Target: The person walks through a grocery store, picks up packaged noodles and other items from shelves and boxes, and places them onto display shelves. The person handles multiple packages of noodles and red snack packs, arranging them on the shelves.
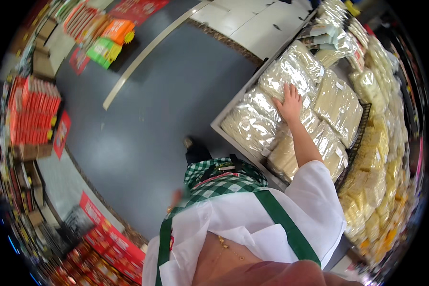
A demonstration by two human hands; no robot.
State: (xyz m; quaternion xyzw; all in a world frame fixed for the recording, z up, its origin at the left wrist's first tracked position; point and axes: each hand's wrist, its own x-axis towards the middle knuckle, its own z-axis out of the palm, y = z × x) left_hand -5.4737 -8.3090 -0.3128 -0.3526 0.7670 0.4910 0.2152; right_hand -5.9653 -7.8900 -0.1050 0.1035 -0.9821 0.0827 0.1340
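Observation:
My right hand (pixel 291 104) lies palm down on a clear plastic pack of pale dried noodles (pixel 284 71), fingers spread and gripping nothing. Around it are more shiny packs: thin tangled strands (pixel 248 121) to the left, and straight pale noodle bundles (pixel 338 103) to the right. They lie in a display bin with a light rim (pixel 232 107). Down by the side of my green checked apron (pixel 228 182) is my left hand (pixel 176 198), blurred and mostly hidden, so its fingers and anything in them cannot be made out.
Beyond a black plastic divider (pixel 355 139), yellowish bagged goods (pixel 368 161) are heaped. Across the grey floor (pixel 146 132) stand stacked red packets (pixel 35 111). Orange (pixel 118 31) and green packs (pixel 102 52) sit at upper left. Red boxes (pixel 103 246) line the lower left shelf.

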